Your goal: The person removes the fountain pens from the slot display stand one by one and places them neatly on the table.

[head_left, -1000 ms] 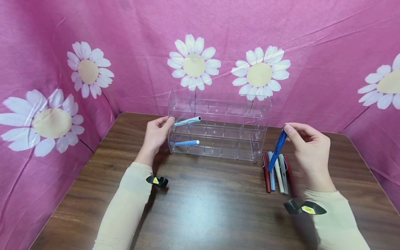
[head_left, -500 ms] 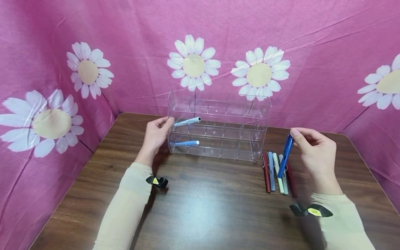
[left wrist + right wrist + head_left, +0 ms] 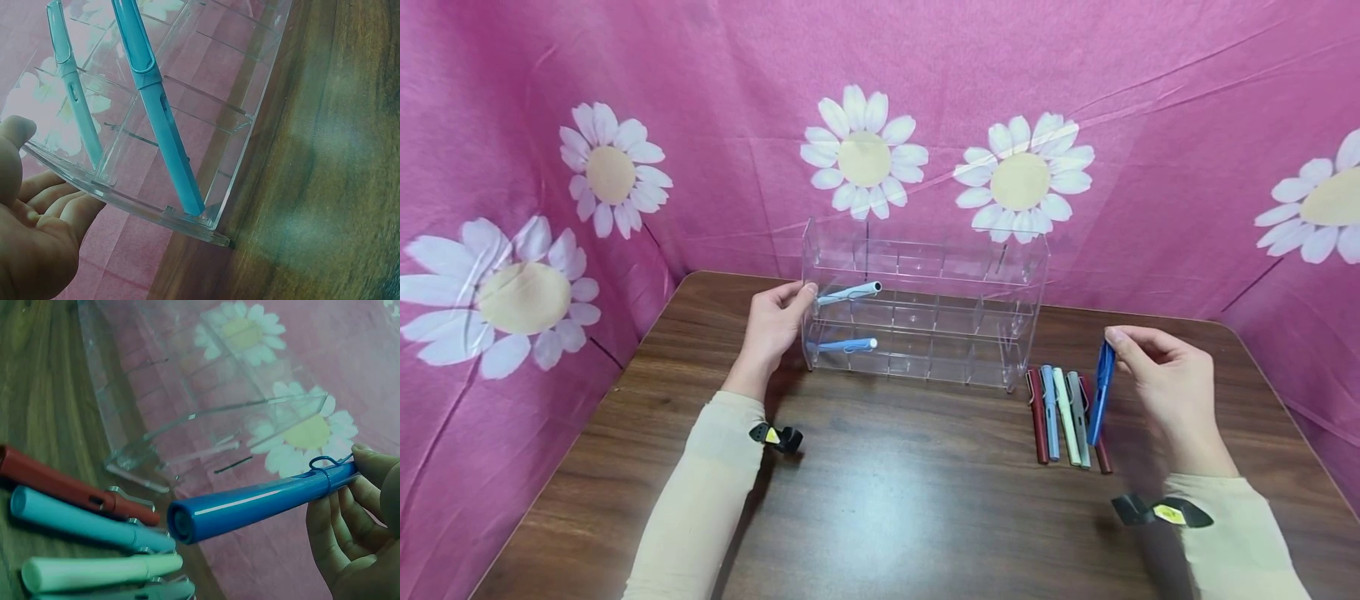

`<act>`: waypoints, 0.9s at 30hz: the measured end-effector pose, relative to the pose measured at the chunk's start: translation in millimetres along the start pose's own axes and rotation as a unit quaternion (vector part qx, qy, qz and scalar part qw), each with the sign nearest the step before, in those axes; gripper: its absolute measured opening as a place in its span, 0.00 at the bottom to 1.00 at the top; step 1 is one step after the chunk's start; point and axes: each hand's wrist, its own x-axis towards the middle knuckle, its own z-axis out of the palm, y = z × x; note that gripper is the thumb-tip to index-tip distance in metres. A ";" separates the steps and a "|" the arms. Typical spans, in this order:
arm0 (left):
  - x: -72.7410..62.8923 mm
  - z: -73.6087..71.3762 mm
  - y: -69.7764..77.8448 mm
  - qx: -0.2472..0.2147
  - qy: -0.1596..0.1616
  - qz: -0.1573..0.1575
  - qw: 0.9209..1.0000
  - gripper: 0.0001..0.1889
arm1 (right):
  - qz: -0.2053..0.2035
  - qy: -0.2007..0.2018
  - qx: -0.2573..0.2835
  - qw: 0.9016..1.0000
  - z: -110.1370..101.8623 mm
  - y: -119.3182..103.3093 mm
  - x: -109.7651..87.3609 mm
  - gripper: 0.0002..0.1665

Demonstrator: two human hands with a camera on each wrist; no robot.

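Note:
My left hand point(image 3: 775, 327) grips the left side panel of a clear acrylic pen rack point(image 3: 917, 367), thumb in front and fingers behind. Two pens lean in the rack's left end: a pale blue pen point(image 3: 852, 292) on the middle tier and a blue pen point(image 3: 846, 345) on the bottom tier. Off to the right, my right hand point(image 3: 1172, 396) pinches a dark blue pen point(image 3: 1102, 392) by its clip end, the other end pointing down above the row of pens. In the right wrist view this dark blue pen point(image 3: 256, 506) shows its blunt end toward the camera.
Right of the rack several pens lie side by side on the wooden table point(image 3: 880, 508): a dark red pen point(image 3: 1040, 417), a light blue pen point(image 3: 1051, 417), a pale green pen point(image 3: 1066, 417), a grey pen point(image 3: 1078, 421) and another dark red one. A pink flowered cloth point(image 3: 730, 125) hangs behind.
My right hand has moved right and toward me with the dark blue pen, from over the row's left side to its right end. The left hand has stayed on the rack.

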 end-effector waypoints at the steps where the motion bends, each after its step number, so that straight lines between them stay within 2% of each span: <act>1: 0.0 -0.1 -0.3 0.000 0.000 -0.001 1.000 0.26 | 0.001 -0.003 -0.007 1.000 -1.7 1.7 0.4 0.05; 13: -0.3 -1.3 -1.6 0.003 -0.001 -0.001 1.000 0.26 | 0.005 -0.052 -0.085 0.995 -19.8 18.8 9.6 0.05; 16: -0.6 -1.9 -1.3 0.004 -0.001 -0.004 1.000 0.26 | 0.013 -0.068 -0.085 0.994 -23.4 24.5 11.7 0.06; 27: 0.8 -0.6 -1.3 0.003 -0.003 0.002 1.000 0.26 | 0.020 -0.093 -0.156 0.983 -32.3 46.8 18.8 0.09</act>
